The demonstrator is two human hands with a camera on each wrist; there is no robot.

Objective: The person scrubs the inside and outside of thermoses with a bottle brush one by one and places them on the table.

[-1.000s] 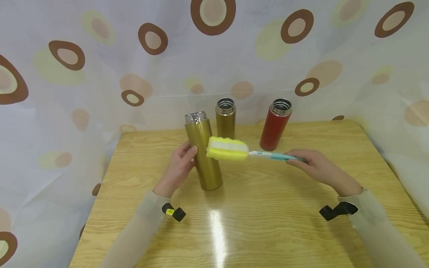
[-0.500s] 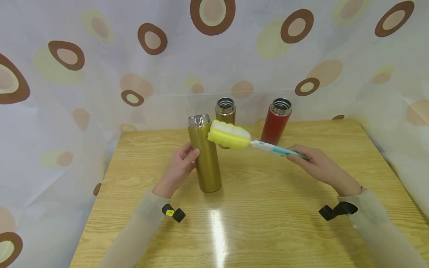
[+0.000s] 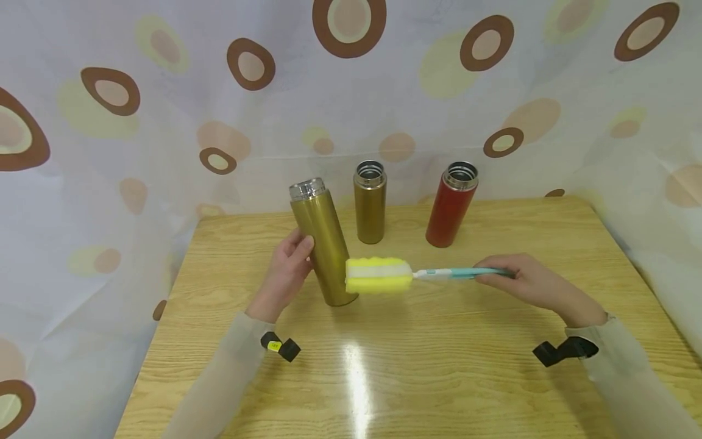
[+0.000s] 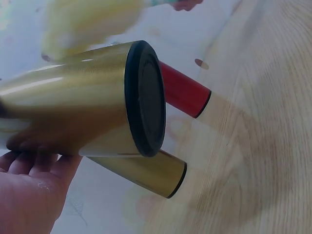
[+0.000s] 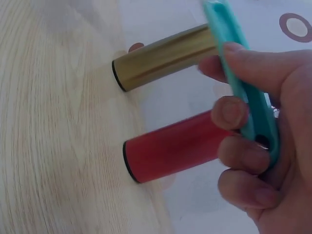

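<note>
My left hand [image 3: 287,265] grips a tall gold thermos bottle [image 3: 323,238], thumb across its near side. The bottle leans left, its silver neck at the top. In the left wrist view its black base [image 4: 146,100] is raised off the table. My right hand [image 3: 526,280] holds a bottle brush by its teal handle [image 5: 231,29], fingers curled round it. The brush's yellow and white sponge head [image 3: 378,275] points left and overlaps the bottle's lower right side in the head view. It is blurred in the left wrist view.
A shorter gold thermos bottle [image 3: 370,210] stands uncapped at the back of the wooden table [image 3: 439,366]. To its right stands a red one [image 3: 451,210], also without a lid. A patterned cloth [image 3: 351,110] hangs behind and at the sides.
The sponge head rose along the tall bottle's side, then dropped lower. The bottle went a little more upright, then leaned further left. Both hands kept their grip.
</note>
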